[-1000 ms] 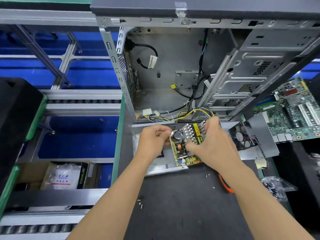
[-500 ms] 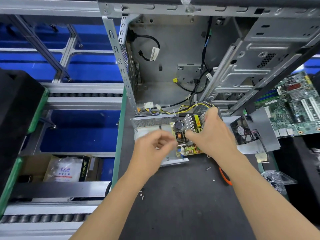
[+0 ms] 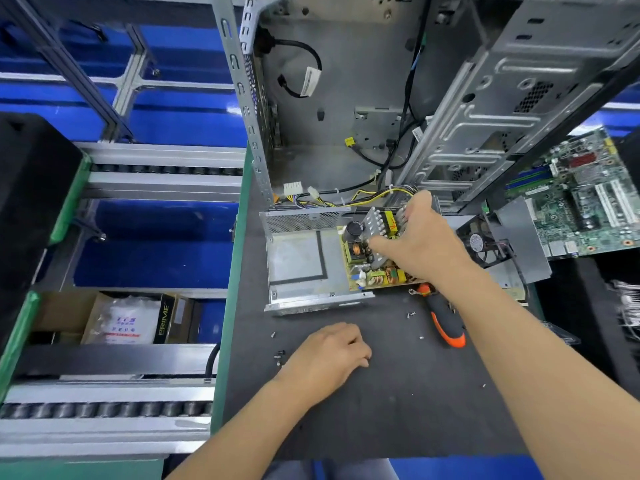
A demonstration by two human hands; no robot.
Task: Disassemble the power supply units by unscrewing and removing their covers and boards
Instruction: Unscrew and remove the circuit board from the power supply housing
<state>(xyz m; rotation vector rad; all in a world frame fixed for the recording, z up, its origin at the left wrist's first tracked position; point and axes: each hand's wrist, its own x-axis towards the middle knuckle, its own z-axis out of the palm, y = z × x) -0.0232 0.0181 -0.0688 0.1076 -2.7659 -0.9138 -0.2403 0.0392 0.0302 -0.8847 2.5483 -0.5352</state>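
Our right hand (image 3: 420, 247) curls over the circuit board (image 3: 375, 252), fingers on its metal fins (image 3: 372, 221), the board sitting half out of the metal tray (image 3: 301, 261) just left of that hand. Our left hand (image 3: 327, 355) rests loosely curled on the mat (image 3: 398, 410), holding nothing that we can see. We judge the board light, stiff and fragile; better gripped by fins or edges, wires (image 3: 367, 199) trailing behind.
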